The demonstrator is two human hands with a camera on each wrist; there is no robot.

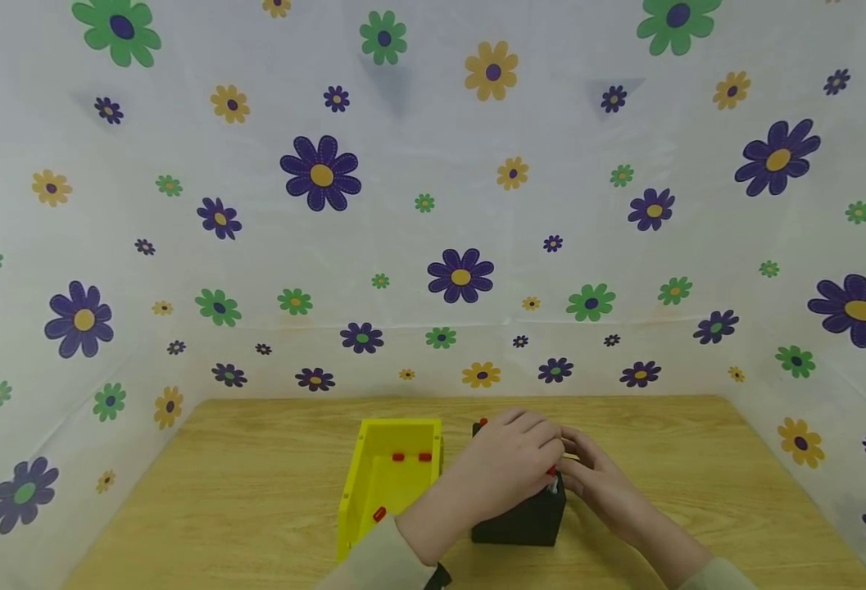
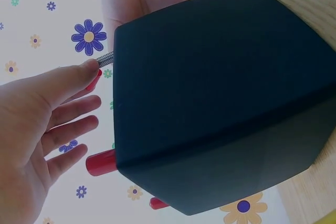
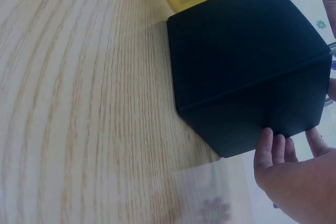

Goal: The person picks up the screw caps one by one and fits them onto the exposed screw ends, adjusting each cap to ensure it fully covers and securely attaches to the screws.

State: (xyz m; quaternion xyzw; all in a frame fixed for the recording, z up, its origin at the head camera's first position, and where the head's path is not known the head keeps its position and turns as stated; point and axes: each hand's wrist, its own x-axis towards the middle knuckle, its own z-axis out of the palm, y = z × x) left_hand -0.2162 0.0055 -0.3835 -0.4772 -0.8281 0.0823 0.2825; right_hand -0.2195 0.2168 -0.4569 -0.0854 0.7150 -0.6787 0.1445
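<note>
A black block stands on the table, with red caps and bare metal threaded rods at its top. My left hand reaches over it from the left. In the left wrist view, the thumb of that hand meets the tip of a threaded rod, and a red cap shows between thumb and forefinger. Another red cap sticks out nearer the block's corner. My right hand rests its fingertips against the block's right side; in the right wrist view, its fingers touch the side face.
Left of the block stands a yellow tray with several loose red caps inside, one of them a red cap near the left wall. A dark object shows partly beneath my left sleeve. A flowered sheet surrounds the wooden table.
</note>
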